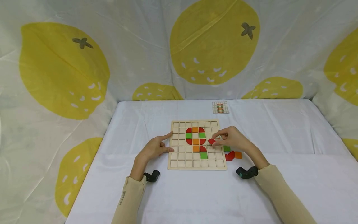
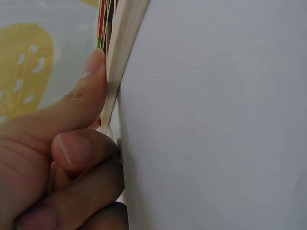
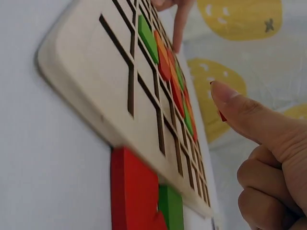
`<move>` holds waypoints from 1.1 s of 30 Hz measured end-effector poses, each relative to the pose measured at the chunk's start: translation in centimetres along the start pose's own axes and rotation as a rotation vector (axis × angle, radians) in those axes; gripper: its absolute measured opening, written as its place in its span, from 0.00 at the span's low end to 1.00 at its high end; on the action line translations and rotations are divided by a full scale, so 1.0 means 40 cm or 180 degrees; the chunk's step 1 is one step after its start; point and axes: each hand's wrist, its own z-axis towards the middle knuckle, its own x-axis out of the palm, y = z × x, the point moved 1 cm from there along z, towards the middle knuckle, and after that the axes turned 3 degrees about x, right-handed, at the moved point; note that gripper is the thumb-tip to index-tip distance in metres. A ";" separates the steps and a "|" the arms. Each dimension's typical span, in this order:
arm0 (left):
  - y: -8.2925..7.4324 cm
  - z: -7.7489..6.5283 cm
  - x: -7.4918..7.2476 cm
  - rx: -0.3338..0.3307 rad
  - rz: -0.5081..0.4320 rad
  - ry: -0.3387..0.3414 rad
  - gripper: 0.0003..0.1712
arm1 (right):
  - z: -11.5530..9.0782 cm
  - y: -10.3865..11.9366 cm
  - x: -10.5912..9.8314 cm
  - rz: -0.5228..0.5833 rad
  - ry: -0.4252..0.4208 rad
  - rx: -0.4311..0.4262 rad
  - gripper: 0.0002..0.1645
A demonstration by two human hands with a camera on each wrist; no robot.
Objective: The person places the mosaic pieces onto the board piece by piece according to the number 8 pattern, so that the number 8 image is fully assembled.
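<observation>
A wooden grid board [image 1: 179, 163] lies on the white cloth, with red, orange and green tiles set in some of its squares. Over the board's right half, my right hand [image 1: 233, 137] pinches a red tile [image 1: 211, 142] between thumb and fingertip. Only slivers of that tile show past the thumb [image 3: 235, 103] in the right wrist view; the other fingers are curled. My left hand [image 1: 153, 147] touches the board's left edge, index finger and thumb spread apart along it. In the left wrist view, its thumb [image 2: 86, 91] lies straight against the board's side.
Loose red, green and orange tiles [image 1: 238, 155] lie beside the board's right edge, one red tile [image 3: 136, 189] close against it. Behind the board lies a small card [image 1: 220, 107] printed with a coloured grid pattern. A lemon-print cloth [image 1: 151, 46] hangs behind the table.
</observation>
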 end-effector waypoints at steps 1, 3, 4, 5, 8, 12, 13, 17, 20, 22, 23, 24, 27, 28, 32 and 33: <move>0.000 0.000 0.000 -0.0005 0.0008 0.0000 0.49 | 0.004 0.011 0.013 0.0029 0.0059 -0.0024 0.14; 0.001 -0.001 -0.002 -0.0023 0.0012 0.0007 0.50 | 0.011 0.036 0.037 0.0078 0.0177 -0.0107 0.15; 0.001 -0.001 -0.002 -0.0033 0.0011 0.0010 0.50 | 0.016 0.045 0.049 0.0085 0.0223 -0.0153 0.15; 0.001 -0.001 -0.003 -0.0044 0.0006 0.0014 0.50 | 0.022 0.054 0.060 0.0077 0.0258 -0.0205 0.14; 0.000 -0.002 -0.003 -0.0064 -0.0003 0.0016 0.50 | 0.040 0.074 0.092 0.0037 0.0331 -0.0404 0.14; -0.001 -0.002 -0.003 -0.0038 0.0000 0.0021 0.50 | 0.063 0.091 0.125 -0.0089 0.0406 -0.0560 0.13; -0.001 -0.001 -0.004 -0.0033 -0.0003 0.0022 0.50 | 0.068 0.096 0.131 -0.0116 0.0420 -0.0572 0.13; -0.002 -0.001 -0.004 -0.0020 -0.0019 0.0023 0.50 | 0.084 0.107 0.150 -0.0201 0.0455 -0.0565 0.11; -0.005 -0.001 -0.003 -0.0017 -0.0030 0.0024 0.50 | 0.092 0.108 0.157 -0.0233 0.0474 -0.0514 0.11; -0.006 0.000 -0.004 -0.0019 -0.0040 0.0021 0.50 | 0.093 0.108 0.160 -0.0257 0.0477 -0.0467 0.11; -0.006 -0.001 -0.003 -0.0027 -0.0042 0.0022 0.50 | 0.093 0.108 0.161 -0.0264 0.0488 -0.0454 0.11; -0.006 -0.001 -0.003 -0.0032 -0.0039 0.0023 0.50 | 0.093 0.107 0.162 -0.0264 0.0501 -0.0433 0.12; -0.007 -0.001 -0.003 -0.0041 -0.0036 0.0020 0.50 | 0.087 0.108 0.162 -0.0238 0.0507 -0.0377 0.15; -0.006 -0.001 -0.003 -0.0042 -0.0035 0.0022 0.50 | 0.086 0.108 0.163 -0.0224 0.0501 -0.0367 0.16; -0.005 0.001 -0.003 -0.0044 -0.0034 0.0021 0.50 | 0.083 0.108 0.167 -0.0287 0.0377 -0.0425 0.17; -0.004 0.001 -0.003 -0.0048 -0.0030 0.0020 0.50 | 0.083 0.108 0.169 -0.0316 0.0335 -0.0475 0.17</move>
